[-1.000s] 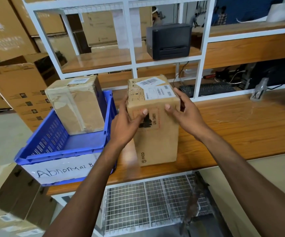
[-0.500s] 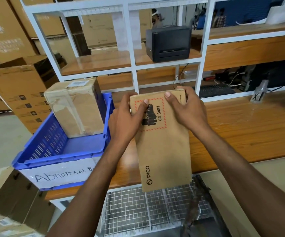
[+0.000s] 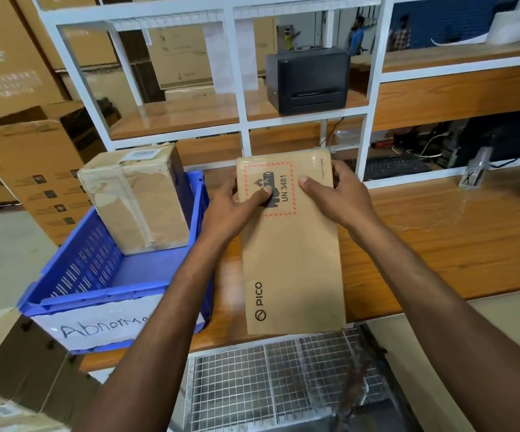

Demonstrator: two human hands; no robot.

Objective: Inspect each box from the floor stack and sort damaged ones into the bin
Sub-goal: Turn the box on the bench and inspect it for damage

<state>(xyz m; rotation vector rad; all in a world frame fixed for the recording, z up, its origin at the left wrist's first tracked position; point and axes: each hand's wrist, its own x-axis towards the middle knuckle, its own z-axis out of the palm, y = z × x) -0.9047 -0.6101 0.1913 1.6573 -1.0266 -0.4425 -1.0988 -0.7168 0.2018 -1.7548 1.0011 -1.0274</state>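
I hold a tall brown cardboard box printed "PICO" and "UN 3481" over the wooden worktop, its broad face tilted up toward me. My left hand grips its upper left edge with the thumb on the red-bordered battery label. My right hand grips the upper right edge. To the left stands a blue plastic bin with a paper sign reading "Abnormal". Inside the bin stands a crumpled, heavily taped cardboard box.
The wooden worktop runs right, backed by a white shelf frame holding a black label printer. A keyboard lies behind the frame. Large cartons stand at left, more cartons on the floor, a wire rack below.
The box was tipped from standing on the worktop, label top visible, to leaning back with its broad front face toward me. Both hands kept their hold on its upper end.
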